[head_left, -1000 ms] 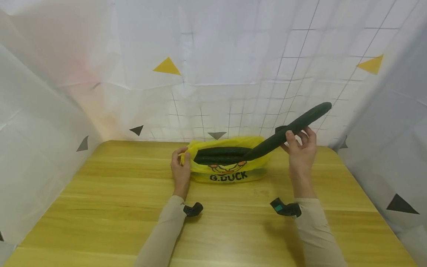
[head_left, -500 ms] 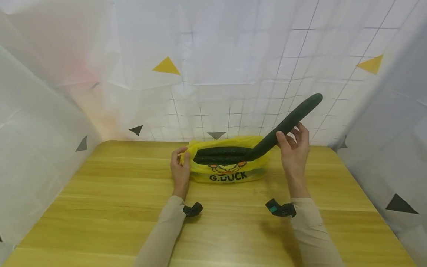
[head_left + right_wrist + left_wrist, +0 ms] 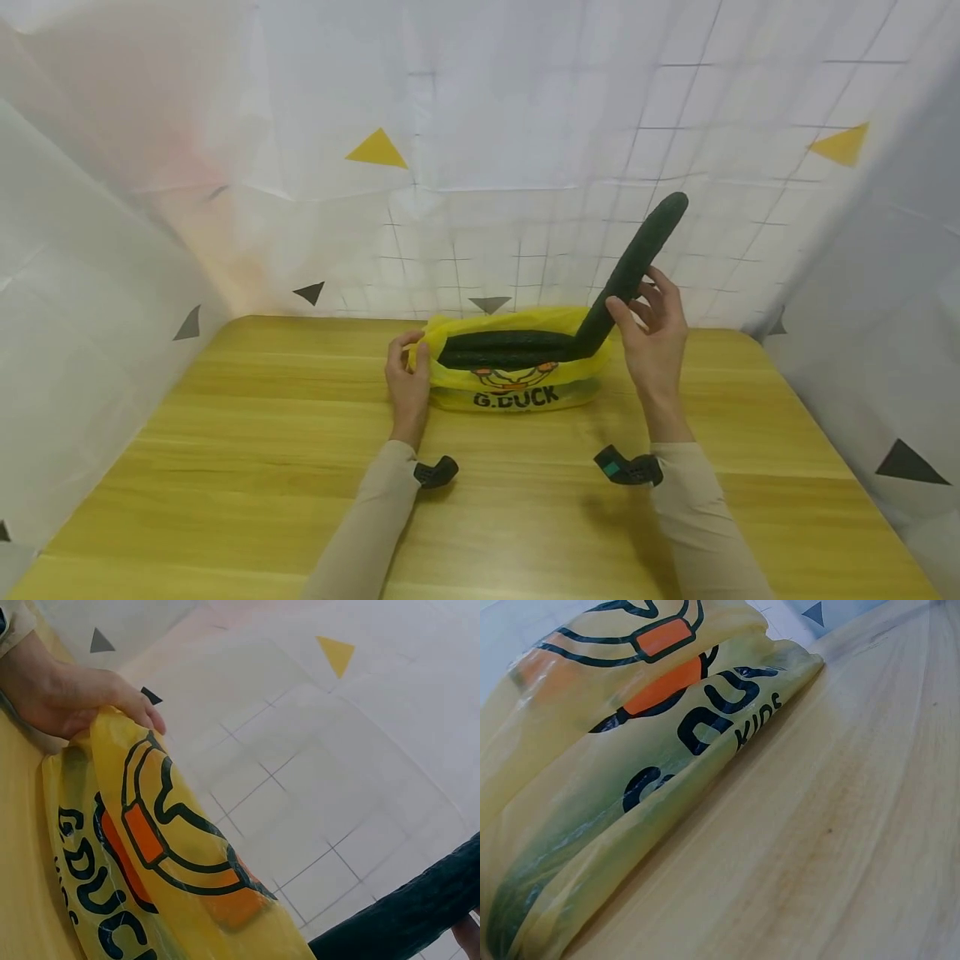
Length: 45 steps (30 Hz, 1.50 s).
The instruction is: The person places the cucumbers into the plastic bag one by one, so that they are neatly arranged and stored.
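In the head view, a yellow plastic bag point(image 3: 450, 382) printed "G.DUCK" lies on the table with its mouth facing up. Dark green cucumbers point(image 3: 502, 340) show inside it. My left hand point(image 3: 407, 387) pinches the bag's left end between thumb and fingers. With thumb and fingertips my right hand point(image 3: 655, 346) holds another cucumber point(image 3: 639, 250), steeply tilted, its lower end in the right side of the bag's mouth. The right wrist view shows this cucumber point(image 3: 405, 907) beside the bag point(image 3: 112, 802). More green shows through the front of the bag point(image 3: 652, 720) in the left wrist view.
The wood-grain table point(image 3: 247, 450) ends at a white sheet backdrop point(image 3: 495, 108) with grid lines and triangles. White sheets also hang at both sides. A black wrist device sits on the left sleeve point(image 3: 367, 508) and on the right sleeve point(image 3: 701, 508).
My right hand has moved left and slightly up, and the held cucumber has swung steeper, its upper end going left and up. The left hand and the bag have stayed in place.
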Motion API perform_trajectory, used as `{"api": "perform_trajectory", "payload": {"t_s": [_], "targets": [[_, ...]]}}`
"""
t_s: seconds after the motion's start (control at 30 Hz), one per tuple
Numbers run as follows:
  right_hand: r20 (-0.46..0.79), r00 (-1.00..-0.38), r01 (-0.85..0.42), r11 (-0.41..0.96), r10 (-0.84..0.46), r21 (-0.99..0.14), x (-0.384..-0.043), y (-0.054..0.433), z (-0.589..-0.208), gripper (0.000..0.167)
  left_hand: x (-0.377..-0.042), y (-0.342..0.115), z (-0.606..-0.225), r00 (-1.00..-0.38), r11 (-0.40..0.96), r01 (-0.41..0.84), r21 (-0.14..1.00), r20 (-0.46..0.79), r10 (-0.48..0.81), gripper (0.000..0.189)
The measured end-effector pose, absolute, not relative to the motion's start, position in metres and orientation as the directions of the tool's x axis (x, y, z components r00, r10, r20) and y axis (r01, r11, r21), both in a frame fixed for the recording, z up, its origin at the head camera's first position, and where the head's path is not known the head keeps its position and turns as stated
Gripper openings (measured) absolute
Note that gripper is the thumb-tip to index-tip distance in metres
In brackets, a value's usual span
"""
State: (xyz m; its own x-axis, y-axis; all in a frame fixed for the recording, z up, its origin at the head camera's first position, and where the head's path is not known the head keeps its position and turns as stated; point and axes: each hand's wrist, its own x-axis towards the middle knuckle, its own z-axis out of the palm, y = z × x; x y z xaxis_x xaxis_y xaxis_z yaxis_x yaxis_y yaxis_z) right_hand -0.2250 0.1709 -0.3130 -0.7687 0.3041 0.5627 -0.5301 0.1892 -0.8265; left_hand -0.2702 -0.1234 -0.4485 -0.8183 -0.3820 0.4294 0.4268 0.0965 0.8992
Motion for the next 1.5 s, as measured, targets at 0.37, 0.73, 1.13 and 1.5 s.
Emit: {"api": "perform_trajectory", "payload": {"t_s": [0.37,0.73,1.13,1.5], "targets": [[0.579,-0.793,-0.521,0.282,0.19,-0.806,-0.223,0.168,-0.309,0.059,-0.255,-0.119,-0.435,-0.847,0.071,0.397,0.915,0.395,-0.356,0.028],[0.619,-0.786,-0.571,0.376,0.009,-0.73,-0.222,0.16,-0.308,0.059,-0.245,-0.116,-0.419,-0.836,0.078,0.425,0.902,0.424,-0.347,0.027],[0.662,-0.728,-0.66,0.442,-0.176,-0.608,-0.222,0.147,-0.316,0.059,-0.244,-0.117,-0.42,-0.834,0.077,0.425,0.902,0.424,-0.354,0.026],[0.685,-0.667,-0.727,0.46,-0.293,-0.511,-0.246,0.148,-0.348,0.061,-0.243,-0.117,-0.421,-0.834,0.068,0.429,0.901,0.424,-0.352,0.027]]}}
